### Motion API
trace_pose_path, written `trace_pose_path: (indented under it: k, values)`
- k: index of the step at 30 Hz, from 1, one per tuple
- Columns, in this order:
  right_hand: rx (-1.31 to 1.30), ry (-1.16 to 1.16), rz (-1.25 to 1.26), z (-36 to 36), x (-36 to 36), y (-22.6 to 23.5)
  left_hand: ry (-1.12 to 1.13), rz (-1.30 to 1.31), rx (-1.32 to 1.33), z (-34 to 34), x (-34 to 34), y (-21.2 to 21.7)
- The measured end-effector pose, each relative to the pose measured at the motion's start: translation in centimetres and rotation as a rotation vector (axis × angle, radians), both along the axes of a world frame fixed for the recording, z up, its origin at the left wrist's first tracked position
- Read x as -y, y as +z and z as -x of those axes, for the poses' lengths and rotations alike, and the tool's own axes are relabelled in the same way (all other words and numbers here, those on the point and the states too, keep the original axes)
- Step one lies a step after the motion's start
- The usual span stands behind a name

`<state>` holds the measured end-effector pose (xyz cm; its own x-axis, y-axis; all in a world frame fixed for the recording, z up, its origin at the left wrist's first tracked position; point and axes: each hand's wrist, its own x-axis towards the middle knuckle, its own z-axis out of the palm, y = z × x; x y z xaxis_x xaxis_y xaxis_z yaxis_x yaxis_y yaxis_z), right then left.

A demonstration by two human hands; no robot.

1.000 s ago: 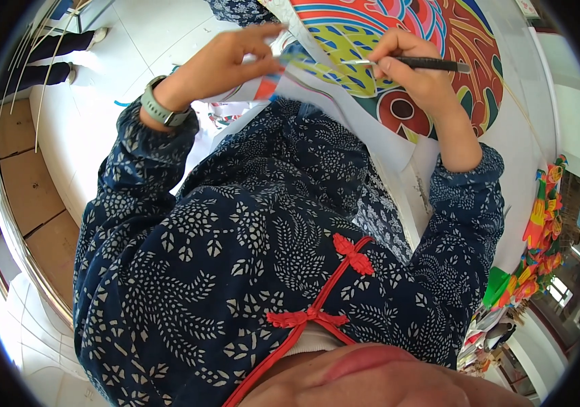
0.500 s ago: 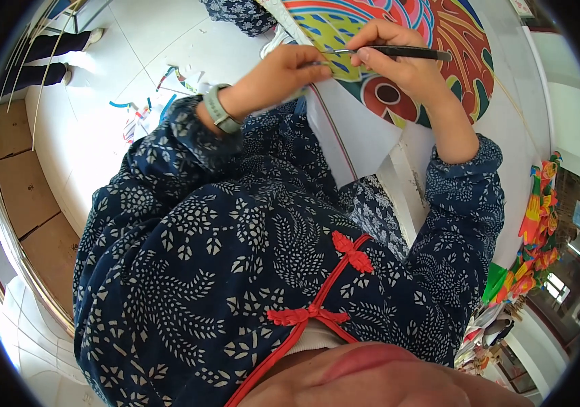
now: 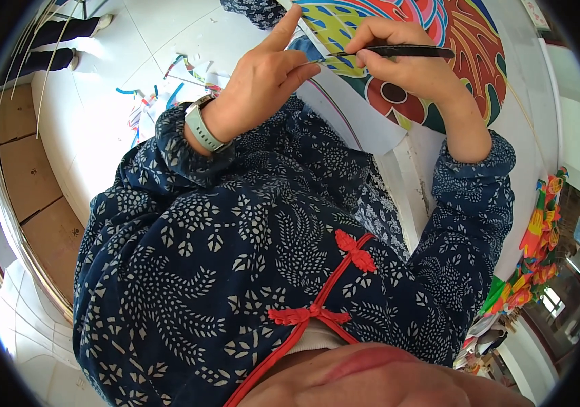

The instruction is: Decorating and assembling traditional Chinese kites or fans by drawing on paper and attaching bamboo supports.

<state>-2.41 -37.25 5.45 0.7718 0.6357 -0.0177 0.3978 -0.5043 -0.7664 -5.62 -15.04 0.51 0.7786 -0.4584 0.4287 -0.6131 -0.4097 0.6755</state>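
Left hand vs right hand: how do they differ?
Left hand: index finger stretched out; right hand: fingers closed around a slim black-handled tool. Left hand has a pale green watch strap at its wrist; right hand's wrist is bare. Both come out of dark blue, white-patterned sleeves.

A navy, white-patterned jacket bears red knots.

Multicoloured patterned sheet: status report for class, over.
Right hand gripping slim black tool. Left hand near tip, contact unclear. Multicoloured patterned sheet on white table, right hand overlapping.
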Motion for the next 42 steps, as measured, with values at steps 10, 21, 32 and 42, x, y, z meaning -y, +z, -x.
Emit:
trace_pose_path:
  k: [10,21,32,42]
  values:
    - [0.012,0.055,0.030,0.6,1.6,0.2,-0.356,0.344,0.565,-2.9,-0.3,-2.3]
    - [0.065,0.070,-0.037,1.0,2.6,-0.5,-0.459,0.402,0.568,-4.1,-0.2,-3.1]
    - [-0.020,0.113,0.044,1.6,5.0,0.1,-0.492,0.313,0.359,-4.2,-2.0,-3.6]
    - [-0.091,-0.013,-0.172,1.3,5.4,-0.5,-0.274,0.087,0.015,-4.2,-3.4,-2.3]
